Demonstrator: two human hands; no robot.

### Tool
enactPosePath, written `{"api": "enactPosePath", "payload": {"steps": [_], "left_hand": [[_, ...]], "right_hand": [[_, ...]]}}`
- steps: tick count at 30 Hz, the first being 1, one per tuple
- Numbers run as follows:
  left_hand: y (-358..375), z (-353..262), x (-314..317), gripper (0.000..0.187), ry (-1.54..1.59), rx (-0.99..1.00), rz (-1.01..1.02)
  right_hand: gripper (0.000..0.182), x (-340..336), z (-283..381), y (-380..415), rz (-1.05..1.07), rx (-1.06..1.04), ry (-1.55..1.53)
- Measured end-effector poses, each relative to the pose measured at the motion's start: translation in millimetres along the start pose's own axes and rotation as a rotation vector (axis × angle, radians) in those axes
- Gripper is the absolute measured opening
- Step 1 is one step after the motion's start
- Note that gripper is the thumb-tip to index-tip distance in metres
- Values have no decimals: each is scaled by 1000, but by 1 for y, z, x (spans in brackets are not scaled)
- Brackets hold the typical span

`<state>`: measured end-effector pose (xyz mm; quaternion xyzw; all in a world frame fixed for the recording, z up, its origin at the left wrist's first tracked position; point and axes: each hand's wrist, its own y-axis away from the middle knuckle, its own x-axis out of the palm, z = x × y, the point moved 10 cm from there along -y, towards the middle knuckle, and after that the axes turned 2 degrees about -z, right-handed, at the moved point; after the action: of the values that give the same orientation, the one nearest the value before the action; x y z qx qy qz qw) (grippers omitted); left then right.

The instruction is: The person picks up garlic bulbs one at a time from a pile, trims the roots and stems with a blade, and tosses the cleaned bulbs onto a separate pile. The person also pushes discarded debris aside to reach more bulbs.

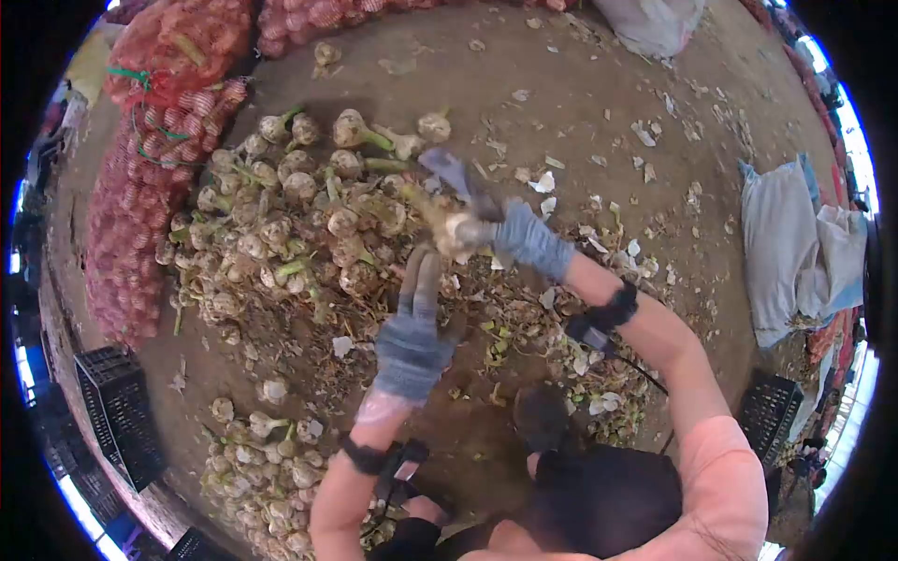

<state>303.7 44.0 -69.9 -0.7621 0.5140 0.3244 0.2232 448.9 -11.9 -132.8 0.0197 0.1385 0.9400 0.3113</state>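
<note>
My right hand (524,238), in a grey glove, is closed on a garlic bulb (460,232) with its stalk pointing up and left. A blurred tool with a purplish handle (446,171) shows just above that hand; how it is held is unclear. My left hand (414,337), also gloved, reaches up with its fingers stretched out, their tips just below and left of the bulb. Nothing shows in its fingers. Beyond it lies a large heap of garlic bulbs with stalks (299,187).
A second garlic pile (271,467) lies at lower left. Red mesh sacks of garlic (140,224) stand at left. Black crates (117,411) (769,416) flank both sides. White sacks (786,252) rest at right. Peelings (599,402) litter the floor near my shoe (541,421).
</note>
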Motion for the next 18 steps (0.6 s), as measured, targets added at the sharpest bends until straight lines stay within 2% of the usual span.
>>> {"api": "enactPosePath", "payload": {"steps": [2,3,4,5,6,7,8,9,11,12,13,14,15,17,18], "left_hand": [[-9,-17,0,79,115,111,-171],[-7,-10,12,79,121,99,-157],[-3,9,34,79,433,11,-88],[1,18,50,79,742,-84,-19],[8,23,57,79,923,-137,-23],[13,23,58,79,922,-148,-18],[21,33,69,75,1007,-317,21],[32,42,80,70,1086,-488,60],[34,43,77,68,1072,-472,75],[40,40,74,66,875,-453,111],[42,35,69,64,681,-429,147],[45,39,99,56,1229,-481,211],[57,49,110,56,1229,-484,214],[68,50,107,51,1428,-653,124],[79,75,135,58,1945,-734,84]], "right_hand": [[56,9,11,35,51,16,-9],[56,13,-1,55,77,258,25],[58,14,-20,75,104,500,58],[58,11,-28,83,105,517,51],[60,3,-39,88,104,512,132],[62,-2,-45,91,106,501,215],[53,-7,-30,86,82,288,447],[53,-4,-31,93,90,294,441],[40,11,14,101,95,-88,832],[30,24,17,108,197,-170,1072],[30,27,14,110,197,-163,1064],[28,35,11,111,230,-190,1120],[26,43,8,112,265,-216,1176],[19,55,21,112,287,-271,1186],[17,57,15,111,272,-279,1164]]}}
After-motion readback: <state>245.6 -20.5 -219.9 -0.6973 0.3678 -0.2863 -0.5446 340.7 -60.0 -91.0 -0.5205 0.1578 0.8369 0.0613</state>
